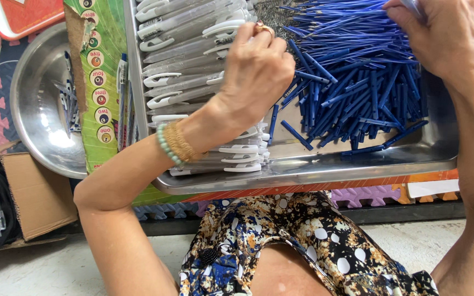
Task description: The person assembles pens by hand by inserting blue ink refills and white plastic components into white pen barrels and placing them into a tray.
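Far left: round steel bowl (37, 118) sat on foam mat w/ a few assembled pens (69, 104) inside, only a small batch by the look of it. Below it an open cardboard box (34, 197), contents dark and unclear. Next right, a green printed carton flap (101, 82) w/ a couple more pens lying along it.

Steel tray (303, 172) took up the centre. Its left half held rows of clear pen barrels (187, 55) w/ white clips, stacked flat and neat. Left hand (256, 71) hovered over those barrels near the tray's middle, fingers curled shut in a pinch; a ring showed on it, bead and band bracelets on the wrist. Couldn't tell what it pinched, prob. a barrel or refill, hidden by the knuckles.

Right half of tray: big loose heap of blue refills (357, 82), some strays scattered toward the front rim. Right hand (440, 33) was at the top right edge over the heap, closed on a pale thin piece, likely a barrel, mostly cropped.

Judgement: early-to-mid stage. Large piles of barrels and refills remained unjoined vs few finished pens in the bowl, so most of the work was left.
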